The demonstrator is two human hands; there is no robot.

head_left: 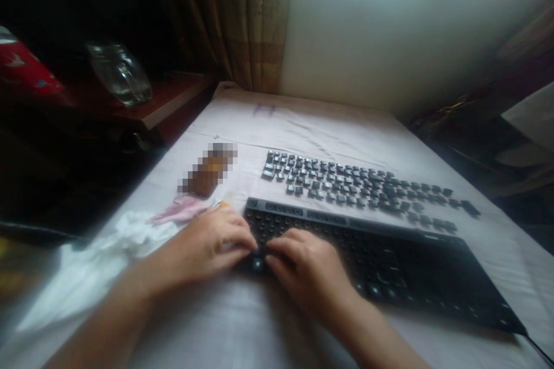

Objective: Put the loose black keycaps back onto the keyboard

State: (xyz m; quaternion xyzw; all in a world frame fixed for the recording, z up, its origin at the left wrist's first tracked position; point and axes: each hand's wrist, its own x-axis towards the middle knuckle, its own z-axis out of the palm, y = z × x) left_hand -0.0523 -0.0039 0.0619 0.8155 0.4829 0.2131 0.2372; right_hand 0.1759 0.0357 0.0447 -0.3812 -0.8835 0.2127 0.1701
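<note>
A black keyboard [415, 265], most of its keycaps off, lies across the cloth in front of me. Both of my hands work at its lower left corner. My left hand [212, 242] is closed, with thumb and forefinger together at the keyboard's left edge. My right hand [309, 268] faces it, fingers curled and closed over the bottom rows. Just between the fingertips, a dark keycap [258, 264] sits on the keyboard. Whatever the fingertips pinch is hidden and blurred. Behind the keyboard, loose black keycaps [341, 180] lie in rows.
White crumpled tissue [125, 242] and a pink cloth [184, 209] lie left of the keyboard, with a blurred-out brown item [210, 170] beyond. A glass mug [121, 75] stands on a wooden table [168, 101]. A cable [539, 349] leaves the keyboard's right corner.
</note>
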